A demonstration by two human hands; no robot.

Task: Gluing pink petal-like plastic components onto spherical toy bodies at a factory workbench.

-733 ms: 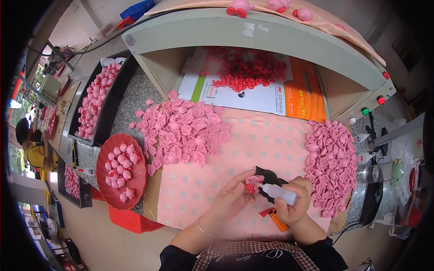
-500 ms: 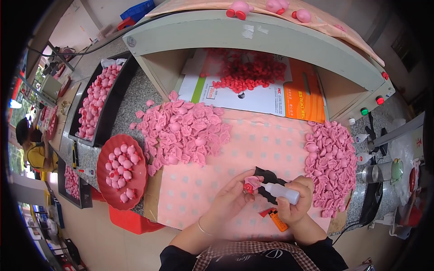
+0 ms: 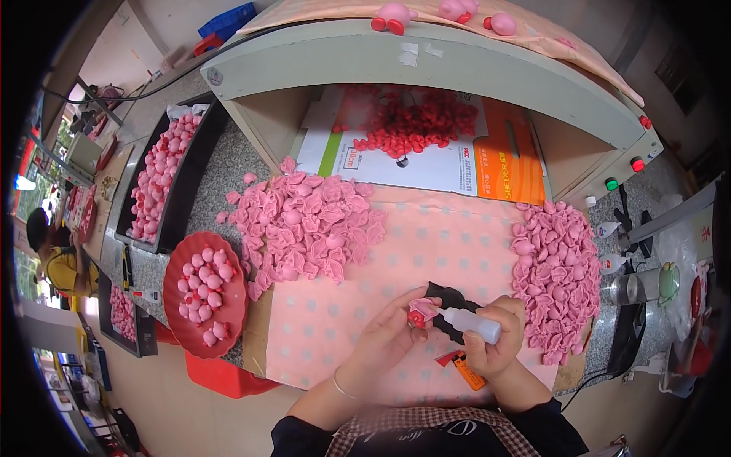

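Pink toy piece (image 3: 418, 311) with a red part sits pinched in the left hand (image 3: 388, 335) over the pink dotted cloth (image 3: 442, 251) on the counter (image 3: 228, 164). Right hand (image 3: 499, 343) is clamped around a small white glue bottle (image 3: 472, 324), its nozzle touching the piece.

left hand (image 3: 388, 335): bare, thin bracelet (image 3: 340, 387) circled the wrist | right hand (image 3: 499, 339): bare, no ring seen | sleeves (image 3: 548, 426): black, pushed up the forearms | apron (image 3: 426, 430): brown-and-white checked, over black top
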